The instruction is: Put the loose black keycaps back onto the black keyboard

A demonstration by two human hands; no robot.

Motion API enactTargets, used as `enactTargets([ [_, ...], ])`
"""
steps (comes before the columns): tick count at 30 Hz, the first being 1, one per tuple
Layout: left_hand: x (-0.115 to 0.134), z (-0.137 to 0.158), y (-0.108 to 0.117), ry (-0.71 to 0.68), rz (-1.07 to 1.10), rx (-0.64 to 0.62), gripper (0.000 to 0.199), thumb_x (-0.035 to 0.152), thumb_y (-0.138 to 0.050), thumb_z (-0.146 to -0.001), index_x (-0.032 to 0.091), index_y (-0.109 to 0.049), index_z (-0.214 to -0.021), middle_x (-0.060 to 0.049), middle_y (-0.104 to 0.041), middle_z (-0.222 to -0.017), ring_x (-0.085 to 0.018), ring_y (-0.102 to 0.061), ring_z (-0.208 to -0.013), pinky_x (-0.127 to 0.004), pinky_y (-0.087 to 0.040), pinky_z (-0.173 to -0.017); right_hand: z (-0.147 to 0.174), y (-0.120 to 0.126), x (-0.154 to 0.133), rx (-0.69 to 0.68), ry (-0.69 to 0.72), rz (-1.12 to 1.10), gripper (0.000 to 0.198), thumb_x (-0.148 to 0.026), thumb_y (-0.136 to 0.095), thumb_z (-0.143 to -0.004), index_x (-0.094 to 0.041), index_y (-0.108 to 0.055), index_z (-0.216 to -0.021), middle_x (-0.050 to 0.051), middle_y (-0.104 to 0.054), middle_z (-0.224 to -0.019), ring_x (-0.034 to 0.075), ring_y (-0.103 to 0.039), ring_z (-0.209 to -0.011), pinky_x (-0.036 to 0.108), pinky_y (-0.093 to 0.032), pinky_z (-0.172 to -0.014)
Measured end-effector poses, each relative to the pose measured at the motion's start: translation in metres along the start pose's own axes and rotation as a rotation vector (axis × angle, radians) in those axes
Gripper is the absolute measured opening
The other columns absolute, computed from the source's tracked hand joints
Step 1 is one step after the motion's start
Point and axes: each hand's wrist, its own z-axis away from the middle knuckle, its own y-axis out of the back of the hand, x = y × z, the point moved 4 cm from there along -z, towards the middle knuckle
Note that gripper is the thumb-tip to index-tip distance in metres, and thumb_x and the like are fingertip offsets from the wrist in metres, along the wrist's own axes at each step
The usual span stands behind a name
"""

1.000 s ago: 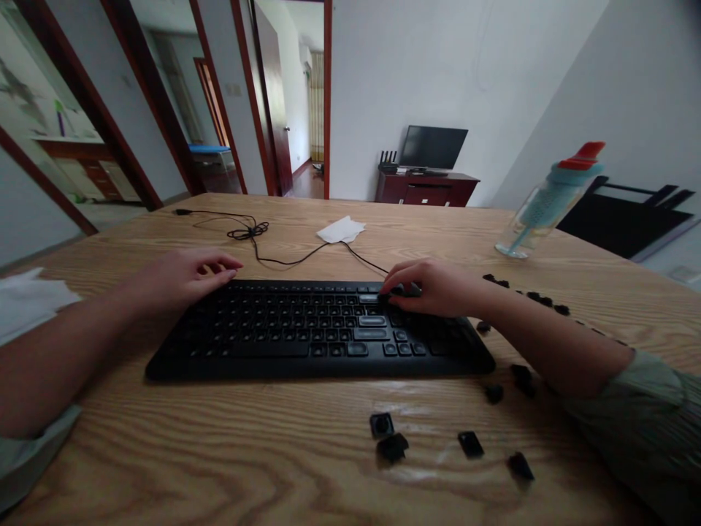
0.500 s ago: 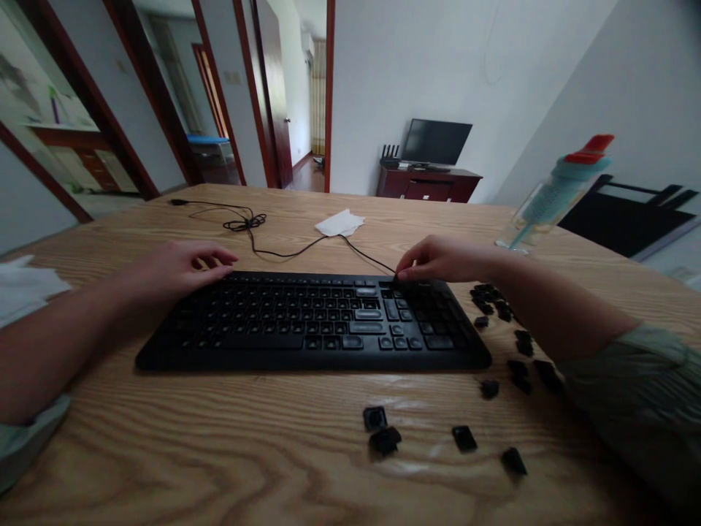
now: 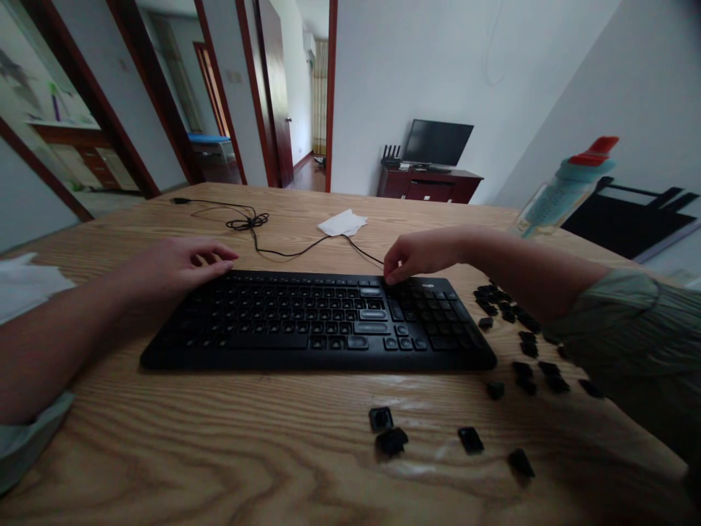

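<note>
At the far edge of the flat black plastic keyboard (image 3: 318, 321), just right of its middle, I see my right hand (image 3: 417, 257) with the fingertips drawn together and pressed down on the top row of keys; whether a keycap sits between them I cannot tell, since the fingers hide the spot. The keyboard lies on the pale wooden table (image 3: 219, 453) with its long axis running left to right across my view, so the pinch point is along that axis toward the right end, and the right hand is plainly the nearer one to it. My left hand (image 3: 180, 264) rests flat at the keyboard's far left corner, fingers loosely spread and holding nothing, well apart from the right hand.

To the right of the keyboard, beyond its short end, a scatter of small loose black keycaps (image 3: 515, 329) lies on the wood (some partly under my right forearm). In front of the keyboard's near edge sit four more loose keycaps (image 3: 391, 431), close together. Behind the keyboard its thin black cable (image 3: 274, 252) trails off toward a crumpled white tissue (image 3: 342, 223).
</note>
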Motion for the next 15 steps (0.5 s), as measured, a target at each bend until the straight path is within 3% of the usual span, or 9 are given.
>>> enactTargets([
  [9, 0.004, 0.001, 0.000, -0.006, 0.015, -0.002, 0.054, 0.058, -0.054, -0.080, 0.022, -0.069, -0.118, -0.005, -0.074, -0.103, -0.021, -0.063, -0.086, -0.029, -0.046, -0.078, -0.001, -0.002, -0.001, -0.001, -0.002, -0.010, 0.022, -0.039, -0.067, -0.083, -0.019, -0.074, -0.091, 0.004, -0.075, -0.089, 0.020, -0.064, -0.082, 0.031, -0.045, -0.075],
  [15, 0.005, 0.001, 0.000, -0.016, 0.028, 0.001, 0.053, 0.058, -0.054, -0.079, 0.022, -0.069, -0.116, -0.005, -0.074, -0.104, -0.020, -0.062, -0.087, -0.028, -0.047, -0.077, 0.011, -0.008, -0.014, 0.174, 0.060, 0.055, 0.015, -0.032, -0.067, -0.082, -0.023, -0.075, -0.091, 0.003, -0.073, -0.086, 0.019, -0.062, -0.078, 0.031, -0.043, -0.072],
])
